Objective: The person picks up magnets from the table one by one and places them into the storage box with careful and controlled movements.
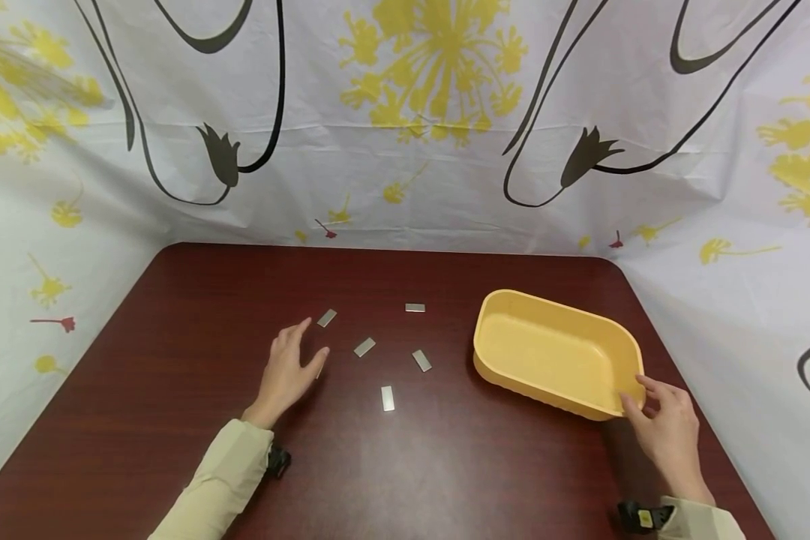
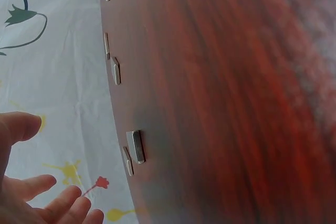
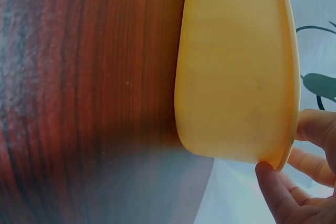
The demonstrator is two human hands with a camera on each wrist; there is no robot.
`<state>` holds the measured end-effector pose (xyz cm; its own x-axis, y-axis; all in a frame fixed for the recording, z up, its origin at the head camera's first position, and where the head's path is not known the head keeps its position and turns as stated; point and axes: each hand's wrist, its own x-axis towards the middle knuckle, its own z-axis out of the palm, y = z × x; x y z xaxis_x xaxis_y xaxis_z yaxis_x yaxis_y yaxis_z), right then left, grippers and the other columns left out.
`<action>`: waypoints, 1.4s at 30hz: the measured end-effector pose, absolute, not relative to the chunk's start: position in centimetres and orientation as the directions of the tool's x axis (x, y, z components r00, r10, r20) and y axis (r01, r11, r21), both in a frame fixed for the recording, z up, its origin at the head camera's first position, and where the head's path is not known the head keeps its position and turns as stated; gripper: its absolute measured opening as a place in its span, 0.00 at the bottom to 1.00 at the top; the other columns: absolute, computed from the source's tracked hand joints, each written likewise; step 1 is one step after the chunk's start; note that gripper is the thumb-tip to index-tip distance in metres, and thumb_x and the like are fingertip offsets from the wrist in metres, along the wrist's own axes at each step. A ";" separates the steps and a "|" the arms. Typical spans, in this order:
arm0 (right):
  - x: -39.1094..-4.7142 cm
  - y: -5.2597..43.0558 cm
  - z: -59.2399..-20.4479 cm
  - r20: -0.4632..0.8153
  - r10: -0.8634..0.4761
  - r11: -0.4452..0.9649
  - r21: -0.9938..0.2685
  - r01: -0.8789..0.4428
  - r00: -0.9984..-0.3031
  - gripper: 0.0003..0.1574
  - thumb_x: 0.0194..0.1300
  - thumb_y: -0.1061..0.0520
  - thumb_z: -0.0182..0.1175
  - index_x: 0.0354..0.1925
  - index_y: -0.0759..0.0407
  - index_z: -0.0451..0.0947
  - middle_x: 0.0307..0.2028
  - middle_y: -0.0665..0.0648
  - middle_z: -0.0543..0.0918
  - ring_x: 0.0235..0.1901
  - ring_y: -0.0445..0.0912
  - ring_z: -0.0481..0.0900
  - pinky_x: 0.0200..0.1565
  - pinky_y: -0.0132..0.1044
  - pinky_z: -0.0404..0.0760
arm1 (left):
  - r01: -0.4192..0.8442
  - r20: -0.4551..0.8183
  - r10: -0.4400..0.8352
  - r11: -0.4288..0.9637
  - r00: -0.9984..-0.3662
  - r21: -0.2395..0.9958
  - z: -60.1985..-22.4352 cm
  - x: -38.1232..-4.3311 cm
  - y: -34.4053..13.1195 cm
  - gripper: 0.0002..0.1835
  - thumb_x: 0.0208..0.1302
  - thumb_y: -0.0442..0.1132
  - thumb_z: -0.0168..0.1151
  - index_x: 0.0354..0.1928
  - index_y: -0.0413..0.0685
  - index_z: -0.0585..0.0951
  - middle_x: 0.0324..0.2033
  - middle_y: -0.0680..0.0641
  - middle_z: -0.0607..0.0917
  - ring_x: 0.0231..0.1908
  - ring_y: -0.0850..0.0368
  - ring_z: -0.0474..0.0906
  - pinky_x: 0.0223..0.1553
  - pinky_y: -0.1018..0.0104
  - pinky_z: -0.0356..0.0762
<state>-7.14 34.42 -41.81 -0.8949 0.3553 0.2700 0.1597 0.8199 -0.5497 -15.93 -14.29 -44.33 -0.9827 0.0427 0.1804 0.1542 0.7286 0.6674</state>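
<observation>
My right hand [image 1: 664, 427] pinches the near right corner of a yellow plastic bin [image 1: 547, 341], thumb and fingers on either side of its rim. In the right wrist view, those fingers [image 3: 275, 187] grip the rim of the bin [image 3: 236, 77]. My left hand [image 1: 290, 375] reaches over the left part of the table, thumb and fingers apart and nothing between them. A small silver rectangular block [image 1: 320, 369] shows partly behind its thumb; another block [image 1: 327, 318] lies just past the fingertips. In the left wrist view, a block [image 2: 136, 146] stands out beyond the hand [image 2: 47, 198].
More silver blocks lie spread over the middle of the dark red wooden table [image 1: 445, 472], among them a block [image 1: 388, 398] nearest me and a block [image 1: 415, 307] farthest back. A patterned white cloth [image 1: 391, 97] hangs behind the table and along both sides.
</observation>
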 end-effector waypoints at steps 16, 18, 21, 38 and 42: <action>-6.9 34.8 -42.6 0.272 0.430 0.797 -0.562 0.221 -0.861 0.26 0.55 0.61 0.58 0.51 0.72 0.69 0.41 0.71 0.75 0.30 0.34 0.73 0.37 0.34 0.69 | 0.142 0.160 0.045 0.727 -0.986 0.672 -44.5 -15.8 -14.7 0.34 0.58 0.47 0.56 0.63 0.42 0.59 0.56 0.37 0.63 0.56 0.42 0.57 0.44 0.44 0.66; -7.0 34.8 -42.7 0.272 0.446 0.787 -0.574 0.228 -0.853 0.26 0.54 0.60 0.59 0.51 0.70 0.69 0.40 0.69 0.77 0.27 0.21 0.63 0.31 0.23 0.66 | 0.139 0.156 0.045 0.727 -0.987 0.672 -44.5 -15.8 -14.8 0.34 0.58 0.47 0.56 0.63 0.42 0.59 0.56 0.37 0.63 0.55 0.42 0.57 0.43 0.44 0.66; -7.0 34.8 -42.8 0.267 0.464 0.766 -0.599 0.232 -0.845 0.26 0.53 0.60 0.58 0.51 0.68 0.70 0.39 0.68 0.78 0.25 0.15 0.56 0.25 0.15 0.61 | 0.136 0.147 0.048 0.727 -0.988 0.673 -44.6 -15.7 -15.0 0.34 0.58 0.47 0.56 0.64 0.43 0.59 0.56 0.37 0.63 0.55 0.42 0.58 0.43 0.44 0.66; -7.1 35.3 -43.5 0.189 0.528 0.695 -0.656 0.293 -0.828 0.27 0.53 0.59 0.56 0.52 0.64 0.68 0.38 0.66 0.76 0.24 0.20 0.60 0.21 0.17 0.64 | 0.137 0.106 0.089 0.722 -0.990 0.678 -45.3 -16.0 -15.1 0.29 0.57 0.42 0.58 0.58 0.33 0.65 0.43 0.37 0.73 0.43 0.44 0.69 0.43 0.52 0.67; -7.2 35.4 -43.6 0.176 0.545 0.680 -0.665 0.309 -0.820 0.26 0.53 0.59 0.56 0.52 0.63 0.68 0.37 0.65 0.76 0.24 0.21 0.61 0.20 0.19 0.66 | 0.119 0.071 0.097 0.720 -0.993 0.684 -45.5 -16.1 -15.1 0.28 0.58 0.42 0.57 0.56 0.31 0.66 0.41 0.38 0.73 0.40 0.47 0.71 0.41 0.54 0.69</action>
<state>-7.19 35.41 -43.64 -0.8198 0.5449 0.1762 0.3093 0.6801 -0.6646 -16.15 -15.08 -45.46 -0.9927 0.0975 0.0708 0.1194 0.7200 0.6836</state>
